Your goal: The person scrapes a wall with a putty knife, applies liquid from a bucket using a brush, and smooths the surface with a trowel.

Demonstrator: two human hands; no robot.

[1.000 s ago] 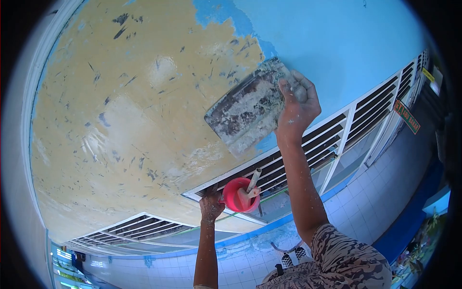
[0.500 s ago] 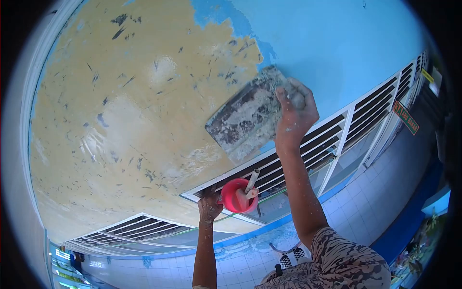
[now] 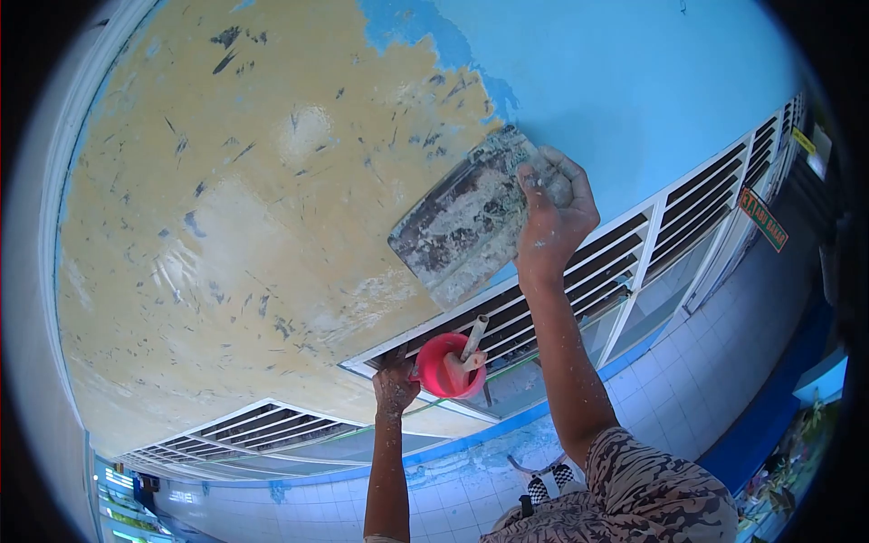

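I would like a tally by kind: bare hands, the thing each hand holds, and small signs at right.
Bare hands: 2 (left hand, right hand)
Round red plastic container, in the left: 1
Wide flat smeared blade, in the right: 1
Small signs: 2 (yellow sign, orange-lettered dark sign)
Total: 6

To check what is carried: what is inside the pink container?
A pale tool leans inside the pink container, its tube-like handle sticking out past the rim. What it covers underneath cannot be seen.
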